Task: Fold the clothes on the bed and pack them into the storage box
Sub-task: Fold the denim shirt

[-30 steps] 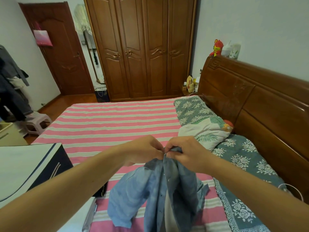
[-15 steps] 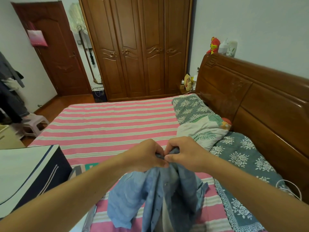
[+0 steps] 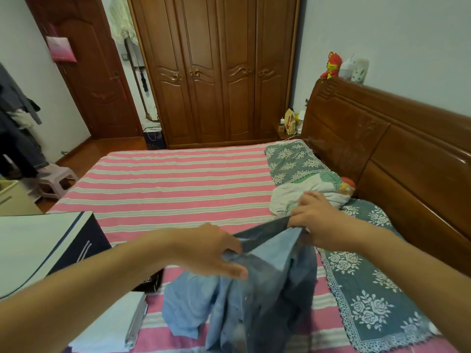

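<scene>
A blue denim shirt (image 3: 257, 299) hangs above the pink striped bed (image 3: 178, 189), held up by its top edge. My left hand (image 3: 216, 250) grips that edge at the left. My right hand (image 3: 316, 220) pinches the same edge further right and higher, so the cloth is stretched between them. The rest of the shirt droops in folds toward the mattress. The dark navy storage box (image 3: 43, 245) with a white lid stands at the left, on the near side of the bed.
Two green floral pillows (image 3: 362, 284) and a crumpled white leaf-print cloth (image 3: 305, 194) lie along the wooden headboard (image 3: 397, 154). A wardrobe (image 3: 214, 70) stands beyond the bed, a small stool (image 3: 56, 179) on the floor at left. A flat white zipped bag (image 3: 114, 324) lies near the box.
My hands were together at the shirt's top; now they have pulled apart, the right one moving right and up, spreading the top edge.
</scene>
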A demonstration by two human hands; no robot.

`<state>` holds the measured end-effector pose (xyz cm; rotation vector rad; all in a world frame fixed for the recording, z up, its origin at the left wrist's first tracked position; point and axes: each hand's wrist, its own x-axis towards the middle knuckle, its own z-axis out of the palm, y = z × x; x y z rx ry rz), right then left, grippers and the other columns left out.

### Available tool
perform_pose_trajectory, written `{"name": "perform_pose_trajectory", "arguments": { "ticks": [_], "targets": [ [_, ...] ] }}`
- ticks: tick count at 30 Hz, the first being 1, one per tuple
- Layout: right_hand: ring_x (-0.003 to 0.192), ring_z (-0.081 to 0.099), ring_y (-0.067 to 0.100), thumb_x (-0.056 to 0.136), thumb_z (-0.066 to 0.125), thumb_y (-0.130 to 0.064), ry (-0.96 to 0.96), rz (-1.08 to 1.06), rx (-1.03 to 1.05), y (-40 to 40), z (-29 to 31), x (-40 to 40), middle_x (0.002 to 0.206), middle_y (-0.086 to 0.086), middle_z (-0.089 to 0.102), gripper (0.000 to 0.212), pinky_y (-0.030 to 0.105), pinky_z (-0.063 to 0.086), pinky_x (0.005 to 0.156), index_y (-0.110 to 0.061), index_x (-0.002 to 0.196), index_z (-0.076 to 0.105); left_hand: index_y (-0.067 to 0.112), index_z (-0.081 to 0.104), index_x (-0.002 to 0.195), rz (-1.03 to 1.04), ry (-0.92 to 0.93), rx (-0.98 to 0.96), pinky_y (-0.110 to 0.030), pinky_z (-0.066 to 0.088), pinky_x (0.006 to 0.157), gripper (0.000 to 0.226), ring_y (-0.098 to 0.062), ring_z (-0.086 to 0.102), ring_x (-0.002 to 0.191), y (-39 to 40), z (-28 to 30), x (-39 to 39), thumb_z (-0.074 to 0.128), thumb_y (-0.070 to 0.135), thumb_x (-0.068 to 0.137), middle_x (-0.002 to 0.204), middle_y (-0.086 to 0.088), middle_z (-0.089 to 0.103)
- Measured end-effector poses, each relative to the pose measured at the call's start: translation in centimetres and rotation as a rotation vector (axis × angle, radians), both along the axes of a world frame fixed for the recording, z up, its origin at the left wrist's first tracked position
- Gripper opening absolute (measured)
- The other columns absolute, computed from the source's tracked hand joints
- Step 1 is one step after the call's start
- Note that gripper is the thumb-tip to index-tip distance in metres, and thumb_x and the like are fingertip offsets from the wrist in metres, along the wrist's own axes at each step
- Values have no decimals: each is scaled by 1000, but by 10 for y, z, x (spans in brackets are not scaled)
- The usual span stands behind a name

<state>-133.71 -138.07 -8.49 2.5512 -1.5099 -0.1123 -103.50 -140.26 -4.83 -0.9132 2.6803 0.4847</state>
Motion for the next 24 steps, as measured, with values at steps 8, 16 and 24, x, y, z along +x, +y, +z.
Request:
{"name": "perform_pose_trajectory", "arguments": {
  "ticks": [8,16,24],
  "targets": [
    [104,47,21,88,65,-18,175,242,-318,3,55,1,90,-11,58,15,47,25,114,-33,93,68,27,73,106,-558,-198,-758,-41,25,105,14,-18,42,114,-27,12,5,64,35,97,105,11,68],
    [134,43,31,89,70,-14,73,42,-468,3,142,-32,140,14,51,16,48,45,107,-17,104,66,34,73,111,-780,-290,-979,-53,11,123,39,-23,44,139,-48,109,-14,53,58,89,117,9,71],
    [69,54,7,96,44,-12,-874,-220,-737,23,194,-27,75,1,61,18,12,44,65,-15,89,61,20,64,108,-555,448,-1043,-33,53,63,15,-17,58,72,-18,218,-30,57,31,100,83,3,58]
  ]
}}
